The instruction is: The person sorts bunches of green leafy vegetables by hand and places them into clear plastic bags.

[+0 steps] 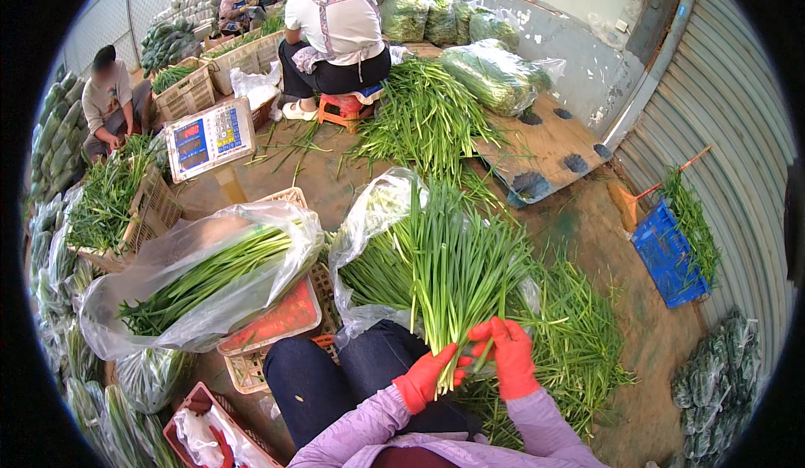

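My left hand [426, 378], in a red rubber glove, is closed round the pale stalk ends of a bunch of garlic chives [457, 258]. The long green leaves fan out away from me, over my lap. Just right of the stalk ends, my right hand [509, 357], gloved the same way, has its fingers bent and pinched on a few loose chives. Behind the bunch lies an open clear plastic bag [373, 208] with more chives in it. A loose heap of chives [579, 342] spreads on the floor to my right.
On the left, a bag of chives [210, 275] lies on a scale's red platform [272, 317], below its display [210, 139]. A person on a stool [340, 111] sits ahead by a large chive pile [428, 116]. A blue crate [671, 254] stands right, by the corrugated wall.
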{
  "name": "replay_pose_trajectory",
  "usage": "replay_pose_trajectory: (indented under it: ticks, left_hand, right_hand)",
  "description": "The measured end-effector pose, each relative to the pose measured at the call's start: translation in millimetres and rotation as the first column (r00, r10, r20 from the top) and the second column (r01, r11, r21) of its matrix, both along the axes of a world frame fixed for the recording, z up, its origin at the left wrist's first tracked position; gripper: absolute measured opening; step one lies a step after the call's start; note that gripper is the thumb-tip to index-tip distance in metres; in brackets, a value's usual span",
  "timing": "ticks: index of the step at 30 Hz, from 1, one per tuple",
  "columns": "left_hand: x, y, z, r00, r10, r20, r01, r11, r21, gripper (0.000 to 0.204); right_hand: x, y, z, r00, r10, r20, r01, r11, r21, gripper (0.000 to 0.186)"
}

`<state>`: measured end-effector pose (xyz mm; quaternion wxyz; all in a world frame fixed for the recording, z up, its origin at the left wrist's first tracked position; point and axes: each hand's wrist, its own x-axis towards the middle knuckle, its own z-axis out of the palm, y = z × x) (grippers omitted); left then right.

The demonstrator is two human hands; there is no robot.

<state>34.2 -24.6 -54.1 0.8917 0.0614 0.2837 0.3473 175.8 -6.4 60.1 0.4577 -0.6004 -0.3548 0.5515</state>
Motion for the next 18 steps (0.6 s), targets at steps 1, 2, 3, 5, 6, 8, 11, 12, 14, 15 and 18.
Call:
replay_pose_trajectory:
  ticks: [1,2,3,5,6,8,11,12,14,15,18]
  left_hand:
    - [-1.0,-0.9,-0.9,1.0,0.009,-0.007,-0.009,1.0,-0.001,0.03]
    - [1.7,-1.5,-0.5,0.998,0.003,-0.069,-0.002,1.0,0.007,0.029]
    - [2.3,-1.8,-0.4,0.991,-0.001,-0.131,0.003,1.0,0.014,0.027]
    - [9.8,-0.5,9.3,0.986,-0.024,-0.168,0.031,0.999,0.037,0.027]
    - [11.1,-0.8,14.2,0.977,-0.033,-0.209,0.046,0.997,0.061,0.028]
    - [14.8,-1.9,18.5,0.941,-0.054,-0.333,0.109,0.983,0.149,0.031]
    - [31.2,-11.0,15.1,0.912,0.082,-0.402,0.006,0.977,0.212,0.039]
    - [34.0,-13.1,11.2,0.87,0.148,-0.47,-0.021,0.964,0.266,0.043]
    - [39.2,-15.7,15.2,0.848,0.134,-0.514,0.03,0.954,0.298,0.052]
    - [39.1,-16.8,15.2,0.809,0.203,-0.552,0.022,0.928,0.373,0.054]
    - [24.0,-8.6,17.4,0.8,0.262,-0.54,-0.027,0.915,0.403,0.053]
  right_hand:
    - [8.4,-5.5,10.1,0.997,0.065,0.045,-0.063,0.997,-0.037,0.024]
    - [32.2,-5.8,8.0,0.999,0.04,-0.018,-0.036,0.988,0.153,0.023]
    - [63.5,-2.5,3.1,0.996,0.028,-0.085,0.002,0.942,0.335,0.022]
    - [145.6,15.7,-10.8,0.879,-0.47,-0.074,0.43,0.719,0.546,0.022]
    - [176.9,10.0,-26.2,0.874,-0.481,-0.072,0.438,0.713,0.548,0.022]
    - [216.7,-5.3,-54.0,0.788,-0.474,-0.394,0.505,0.863,-0.027,0.02]
    - [120.2,-15.7,-69.4,0.927,-0.172,-0.334,0.131,0.981,-0.142,0.048]
    - [68.7,-20.3,-60.8,0.982,-0.017,-0.186,0.014,1.0,-0.018,0.061]
    - [18.4,-1.7,-87.9,0.952,0.018,0.305,-0.119,0.941,0.318,0.065]
    - [9.0,1.2,-89.5,0.954,0.013,0.298,-0.113,0.94,0.321,0.065]
    - [-14.6,13.2,-69.3,1.0,0.006,-0.02,-0.004,0.992,0.129,0.054]
